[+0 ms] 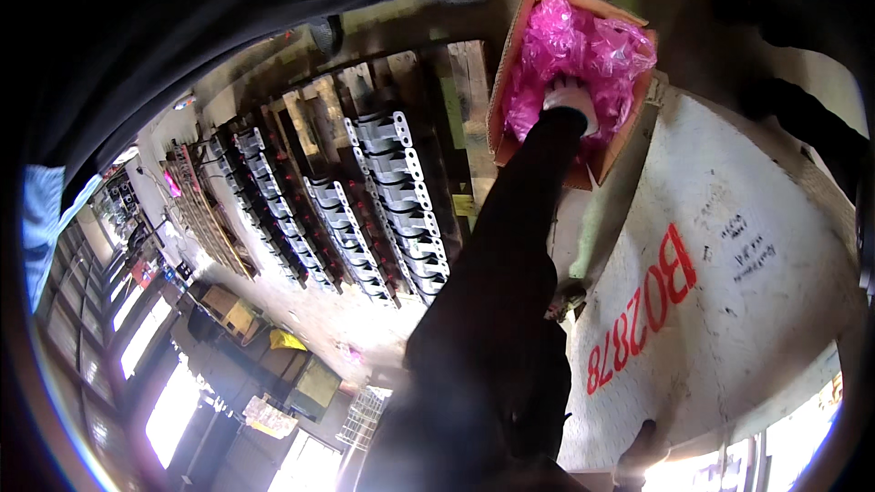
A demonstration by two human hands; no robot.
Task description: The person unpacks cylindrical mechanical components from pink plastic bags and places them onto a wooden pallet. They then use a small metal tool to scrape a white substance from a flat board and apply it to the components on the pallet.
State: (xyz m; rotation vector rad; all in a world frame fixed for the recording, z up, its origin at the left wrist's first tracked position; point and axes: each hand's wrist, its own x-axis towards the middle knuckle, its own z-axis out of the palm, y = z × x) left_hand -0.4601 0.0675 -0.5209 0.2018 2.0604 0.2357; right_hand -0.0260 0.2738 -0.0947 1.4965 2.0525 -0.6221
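My left hand (571,105), in a pale glove with a dark cuff, is inside an open cardboard box (500,96). Its fingers bend down into crinkled, see-through pink plastic bags (551,32) and close on the plastic; the fingertips are partly hidden. What lies inside the bags cannot be made out. My dark-sleeved arm crosses the middle of the view from the lower edge. My right hand cannot be picked out.
A pale board (729,246) with red and black markings lies right of my arm. Left of it, rows of metal brackets (401,191) lie on wooden pallets (469,82). One person's dark-trousered legs (228,18) stand at upper left; dark shoes (788,23) show at upper right.
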